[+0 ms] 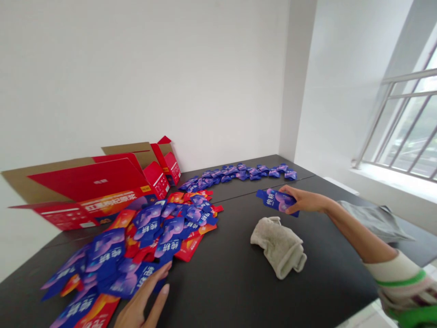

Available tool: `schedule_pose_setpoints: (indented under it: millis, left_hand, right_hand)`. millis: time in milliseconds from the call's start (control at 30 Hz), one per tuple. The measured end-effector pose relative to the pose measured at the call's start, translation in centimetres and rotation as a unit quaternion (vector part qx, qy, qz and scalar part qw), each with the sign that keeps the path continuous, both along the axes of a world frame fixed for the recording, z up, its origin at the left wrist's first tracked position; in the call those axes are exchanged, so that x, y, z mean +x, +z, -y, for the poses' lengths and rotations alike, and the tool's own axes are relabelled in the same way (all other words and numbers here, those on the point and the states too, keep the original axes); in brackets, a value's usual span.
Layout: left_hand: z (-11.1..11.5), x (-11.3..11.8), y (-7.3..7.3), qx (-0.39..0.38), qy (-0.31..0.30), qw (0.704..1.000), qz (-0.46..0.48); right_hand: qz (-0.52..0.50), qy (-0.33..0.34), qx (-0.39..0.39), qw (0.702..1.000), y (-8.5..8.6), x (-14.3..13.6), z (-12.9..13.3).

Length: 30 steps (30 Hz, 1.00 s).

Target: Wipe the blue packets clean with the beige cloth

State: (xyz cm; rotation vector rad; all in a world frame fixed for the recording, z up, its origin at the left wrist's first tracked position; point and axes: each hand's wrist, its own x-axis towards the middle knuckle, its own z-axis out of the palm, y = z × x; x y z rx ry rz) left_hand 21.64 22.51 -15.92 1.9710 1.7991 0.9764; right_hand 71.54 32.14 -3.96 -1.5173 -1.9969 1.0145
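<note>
2 bare hands are present over a dark counter (221, 282); positions below are taken from the light grey cloth (279, 246), which lies bunched on that surface. The right hand (303, 199) is beyond the cloth and slightly to its right, its fingers (292, 209) pinching 1 blue packet (273, 199) by the right end. The packet is held above the counter just past the cloth's far edge, tilted, with white characters and pink-purple shapes facing up; no contact with the cloth is seen. The left hand (136, 314) is well to the left of the cloth, on the near side, thumb and index finger spread apart. Its fingertips are at the near edge of a heap of blue and red packets (150, 225); whether they touch it cannot be told. The heap lies loose and overlapping, left of the cloth. Beyond the cloth, many small blue pieces (254, 171) are set out in uneven rows. Farther left and beyond, 2 red cartons (112, 177) stand with flaps raised. To the right of the cloth lies a crumpled grey item (375, 221), type undetermined.
</note>
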Motion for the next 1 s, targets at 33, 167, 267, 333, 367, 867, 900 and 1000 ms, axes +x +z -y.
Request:
schedule_pose_setpoints:
  millis: [33,167,267,333,367,867,900,1000]
  left_hand:
    - [0.3,0.9,0.8,-0.004,-0.007,1.0,0.022]
    - [1.9,5.3,3.7,-0.041,-0.069,0.982,0.169]
    - [3.1,8.8,5.3,-0.074,-0.163,0.95,0.257]
    - [3.6,10.5,5.9,-0.097,-0.204,0.941,0.254]
    - [3.8,11.1,6.1,-0.103,-0.212,0.94,0.245]
    - [4.3,12.7,5.5,-0.129,-0.161,0.953,0.223]
    - [4.3,12.8,5.3,-0.131,-0.156,0.956,0.211]
    - [4.1,13.2,4.6,-0.141,-0.129,0.969,0.156]
  right_hand:
    - [0.004,0.06,0.017,0.998,0.9,-1.2,1.5]
    - [0.108,0.175,0.088,0.975,3.0,-6.9,6.9]
    - [0.141,0.225,0.14,0.954,2.8,-10.7,9.4]
    - [0.143,0.249,0.17,0.943,2.3,-12.5,10.3]
    - [0.142,0.261,0.179,0.938,1.9,-13.2,10.6]
    - [0.17,-0.023,0.274,0.946,-4.0,-10.7,9.9]
    - [0.192,-0.107,0.279,0.935,-5.3,-9.9,9.5]
    - [0.23,-0.217,0.233,0.92,-8.7,-7.9,8.5]
